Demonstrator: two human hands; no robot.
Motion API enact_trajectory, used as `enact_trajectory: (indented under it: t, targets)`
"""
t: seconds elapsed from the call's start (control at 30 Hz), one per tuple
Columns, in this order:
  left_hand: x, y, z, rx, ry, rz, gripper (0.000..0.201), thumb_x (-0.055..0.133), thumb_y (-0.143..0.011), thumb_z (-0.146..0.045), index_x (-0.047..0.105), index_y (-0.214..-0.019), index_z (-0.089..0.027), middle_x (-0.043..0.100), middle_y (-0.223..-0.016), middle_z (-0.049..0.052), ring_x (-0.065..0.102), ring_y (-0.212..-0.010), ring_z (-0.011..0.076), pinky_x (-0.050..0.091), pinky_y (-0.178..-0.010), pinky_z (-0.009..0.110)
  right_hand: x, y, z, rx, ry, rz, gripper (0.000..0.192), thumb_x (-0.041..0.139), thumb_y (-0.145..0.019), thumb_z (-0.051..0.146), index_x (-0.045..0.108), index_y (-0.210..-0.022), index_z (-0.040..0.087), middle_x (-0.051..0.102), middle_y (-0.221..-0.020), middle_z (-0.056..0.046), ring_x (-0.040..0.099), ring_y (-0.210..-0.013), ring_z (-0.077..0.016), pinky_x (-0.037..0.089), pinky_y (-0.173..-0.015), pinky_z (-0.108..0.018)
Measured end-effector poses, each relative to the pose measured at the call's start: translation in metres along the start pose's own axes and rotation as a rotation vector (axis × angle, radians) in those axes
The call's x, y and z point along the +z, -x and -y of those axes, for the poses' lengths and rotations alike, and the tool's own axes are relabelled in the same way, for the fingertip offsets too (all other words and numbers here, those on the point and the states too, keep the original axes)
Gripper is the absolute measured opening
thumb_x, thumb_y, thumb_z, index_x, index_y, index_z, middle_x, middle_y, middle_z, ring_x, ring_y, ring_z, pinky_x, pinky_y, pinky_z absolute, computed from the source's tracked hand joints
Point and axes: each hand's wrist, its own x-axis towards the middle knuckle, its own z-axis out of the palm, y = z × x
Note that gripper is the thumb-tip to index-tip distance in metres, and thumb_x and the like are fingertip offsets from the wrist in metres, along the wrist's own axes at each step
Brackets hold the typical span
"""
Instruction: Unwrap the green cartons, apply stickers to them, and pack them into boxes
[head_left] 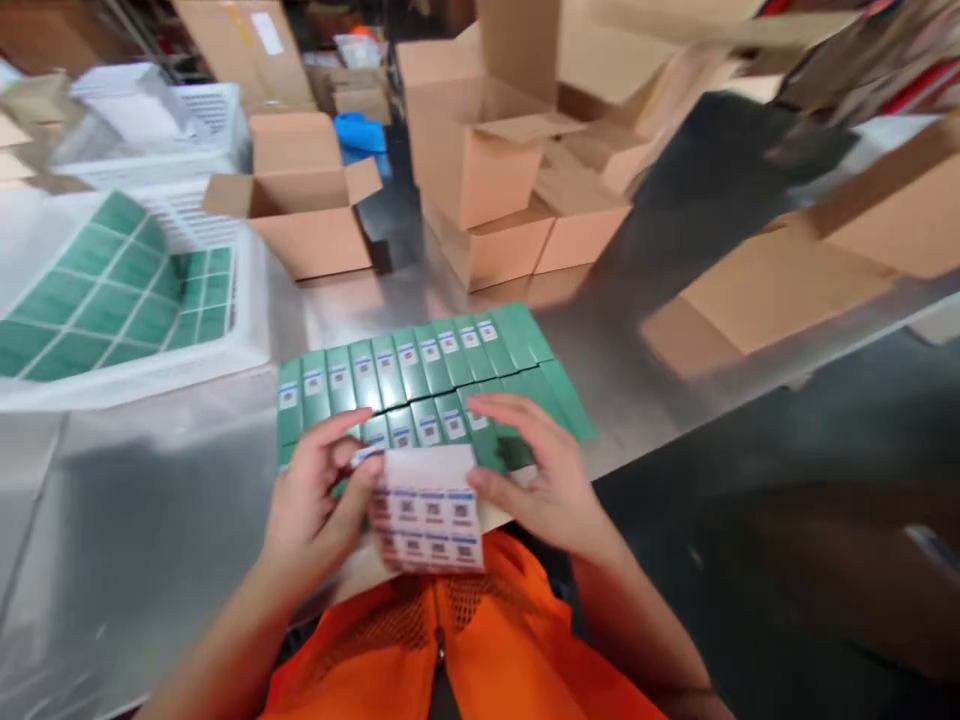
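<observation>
A sheet of QR-code stickers [431,515] hangs in front of my body, its upper strip blank white. My left hand [319,490] pinches the sheet's upper left corner between thumb and fingers. Two rows of narrow green boxes [517,335] lie side by side on the table beyond it. Most boxes of the far row bear a small QR label, as do several of the near row. My right hand [536,470] spreads over the near row, its fingertips at a label there. Its thumb is at the sheet's right edge; whether it presses on the sheet I cannot tell.
White plastic crates [255,300] stand at the left, the front one holding more green boxes [97,285]. An open carton [315,235] sits behind the rows, with stacked cartons [502,240] beside it. Another open carton [787,285] lies at right, by the metal table's edge [675,430].
</observation>
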Motion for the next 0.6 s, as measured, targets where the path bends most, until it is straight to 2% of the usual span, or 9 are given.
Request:
enact_trajectory:
  t: [0.13,0.2,0.27,0.37,0.5,0.6]
  targets:
    - [0.011,-0.009,-0.007,0.094,-0.047,0.015,0.037,0.061,-0.093,-0.028,0.052,-0.129,-0.027,0.061,-0.067,-0.007,0.057,-0.055,0.0093,0.046,-0.056,0.020,0.006,0.004,-0.017,0.243,-0.226,0.081,0.041,0.077,-0.085,0.033,0.065,-0.124,0.032,0.070,-0.114,-0.005,0.070,-0.101,-0.0220,0.061,-0.084,-0.037]
    - [0.014,-0.010,-0.009,0.092,-0.085,0.007,0.035,0.061,-0.093,-0.028,0.053,-0.128,-0.027,0.064,-0.068,-0.007,0.059,-0.056,0.0089,0.047,-0.058,0.019,0.008,0.006,-0.018,0.282,-0.313,0.083,0.041,0.079,-0.083,0.034,0.067,-0.123,0.031,0.072,-0.110,-0.005,0.071,-0.096,-0.0213,0.062,-0.080,-0.035]
    - [0.015,-0.008,-0.011,0.072,-0.102,0.007,0.034,0.062,-0.093,-0.029,0.055,-0.126,-0.025,0.066,-0.069,-0.006,0.062,-0.059,0.0098,0.047,-0.060,0.019,0.011,0.007,-0.015,0.301,-0.300,0.101,0.046,0.083,-0.079,0.035,0.067,-0.122,0.031,0.072,-0.111,-0.005,0.071,-0.099,-0.0222,0.061,-0.080,-0.034]
    - [0.017,-0.007,-0.014,-0.001,-0.031,0.077,0.037,0.062,-0.093,-0.033,0.054,-0.128,-0.025,0.065,-0.066,-0.007,0.060,-0.055,0.0099,0.044,-0.053,0.019,0.015,0.004,-0.012,0.290,-0.171,0.105,0.048,0.084,-0.077,0.034,0.068,-0.122,0.030,0.071,-0.111,-0.005,0.069,-0.102,-0.0233,0.060,-0.078,-0.033]
    - [0.020,-0.010,-0.016,-0.163,0.231,0.175,0.041,0.065,-0.091,-0.038,0.055,-0.129,-0.024,0.056,-0.058,-0.009,0.052,-0.049,0.0088,0.038,-0.047,0.018,0.021,0.002,-0.009,0.215,-0.042,0.089,0.031,0.079,-0.083,0.031,0.073,-0.113,0.028,0.071,-0.097,-0.003,0.069,-0.087,-0.0200,0.057,-0.072,-0.032]
    - [0.024,-0.014,-0.016,-0.332,0.477,0.217,0.045,0.070,-0.086,-0.045,0.061,-0.123,-0.021,0.066,-0.067,-0.003,0.061,-0.058,0.0124,0.047,-0.055,0.022,0.023,0.003,-0.009,0.159,0.065,0.002,0.013,0.074,-0.087,0.027,0.075,-0.100,0.028,0.071,-0.089,-0.002,0.067,-0.080,-0.0185,0.056,-0.070,-0.032]
